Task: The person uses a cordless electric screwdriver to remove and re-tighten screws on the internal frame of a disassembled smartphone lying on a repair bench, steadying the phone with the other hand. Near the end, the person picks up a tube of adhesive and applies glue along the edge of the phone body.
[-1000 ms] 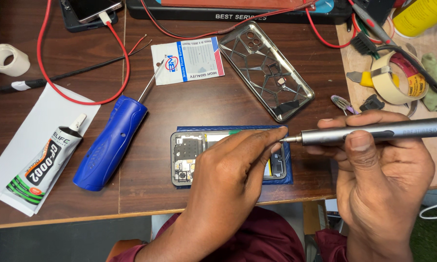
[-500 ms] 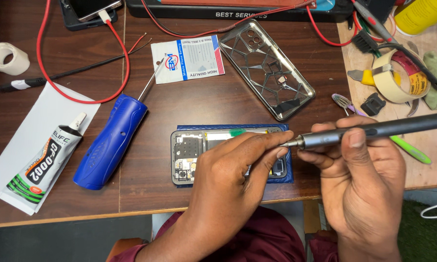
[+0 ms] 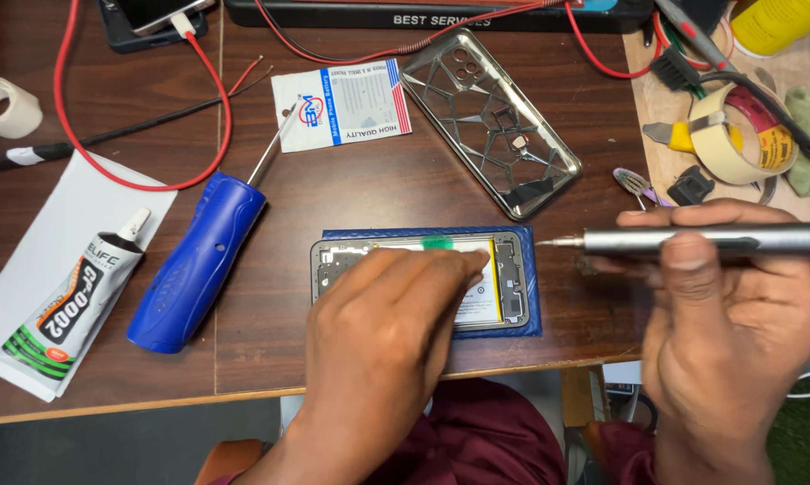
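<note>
Your left hand (image 3: 378, 332) lies flat on the opened phone (image 3: 420, 280), fingers spread over its pale battery (image 3: 478, 289), pressing rather than gripping; nothing is pinched in it. Your right hand (image 3: 737, 323) is closed around the slim grey screwdriver (image 3: 692, 241), held level with its tip pointing left, just off the phone's right end and not touching it.

The phone sits on a blue mat (image 3: 532, 278) near the front edge of the wooden table (image 3: 405, 193), right in front of you. It is probably light, thin and stiff but delicate inside: the battery should not be bent or poked, so steady it by the metal frame along the long sides.

Open room is scarce. The blue-handled screwdriver (image 3: 194, 265) lies close on the left, the clear back cover (image 3: 492, 121) just behind, and the glue tube (image 3: 68, 310) further left on white paper. The table edge runs just below the mat, so slide things away from you, not toward you.
</note>
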Demonstrator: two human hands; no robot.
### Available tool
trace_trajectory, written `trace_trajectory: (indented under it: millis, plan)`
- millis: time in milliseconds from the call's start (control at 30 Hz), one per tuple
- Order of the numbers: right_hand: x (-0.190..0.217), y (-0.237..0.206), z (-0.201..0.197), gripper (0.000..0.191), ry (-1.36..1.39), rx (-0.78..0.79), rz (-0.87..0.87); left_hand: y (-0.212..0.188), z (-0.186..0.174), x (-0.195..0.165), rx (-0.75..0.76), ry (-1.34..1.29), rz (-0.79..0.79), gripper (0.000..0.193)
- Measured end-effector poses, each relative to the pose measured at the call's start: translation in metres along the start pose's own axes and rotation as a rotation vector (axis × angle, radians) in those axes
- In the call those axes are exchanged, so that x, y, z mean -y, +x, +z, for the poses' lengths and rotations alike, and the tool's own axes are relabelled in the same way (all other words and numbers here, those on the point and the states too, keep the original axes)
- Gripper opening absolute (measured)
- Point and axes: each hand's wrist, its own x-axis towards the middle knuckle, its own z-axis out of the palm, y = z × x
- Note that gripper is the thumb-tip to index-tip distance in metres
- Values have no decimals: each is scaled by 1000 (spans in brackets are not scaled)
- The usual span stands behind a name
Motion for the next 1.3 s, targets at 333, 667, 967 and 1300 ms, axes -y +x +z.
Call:
trace_trajectory:
  millis: [333, 667, 967, 1300]
  plan:
    - [-6, 8, 21, 21, -321, 127, -46, -9, 10, 8, 104, 92, 76, 26]
    - [-7, 10, 24, 21, -346, 161, -69, -11, 12, 10, 95, 93, 72, 27]
    - [1, 15, 29, 21, -459, 212, -77, -11, 11, 11, 91, 70, 76, 27]
    - [17, 34, 36, 18, -804, 337, -179, -13, 12, 12, 72, 86, 91, 28]
